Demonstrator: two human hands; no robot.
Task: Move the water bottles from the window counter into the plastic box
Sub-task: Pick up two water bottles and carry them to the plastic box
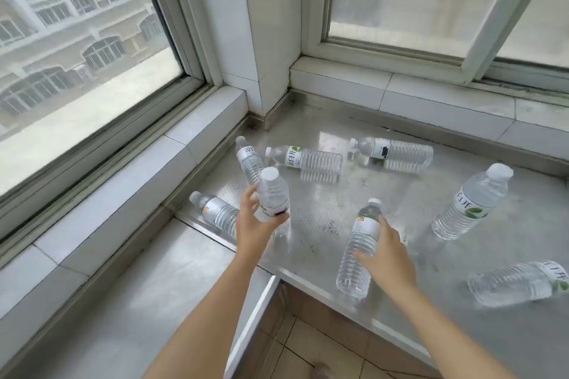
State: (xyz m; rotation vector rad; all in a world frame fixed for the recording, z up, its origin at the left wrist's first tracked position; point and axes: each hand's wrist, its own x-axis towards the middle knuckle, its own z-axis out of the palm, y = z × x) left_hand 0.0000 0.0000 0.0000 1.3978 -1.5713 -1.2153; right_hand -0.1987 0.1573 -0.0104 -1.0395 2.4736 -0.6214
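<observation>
Several clear water bottles with white caps lie or stand on the steel window counter. My left hand is wrapped around an upright bottle near the counter's left part. My right hand grips a second bottle, tilted, with its base near the counter's front edge. Behind my left hand lies a bottle, partly hidden by it. Another lies beyond it. Two lie at the back, one in the middle and one further right. No plastic box is in view.
An upright bottle stands at the right and one more lies near the right edge. Windows with a tiled sill enclose the counter on the left and back. A tiled floor shows below the counter's front edge.
</observation>
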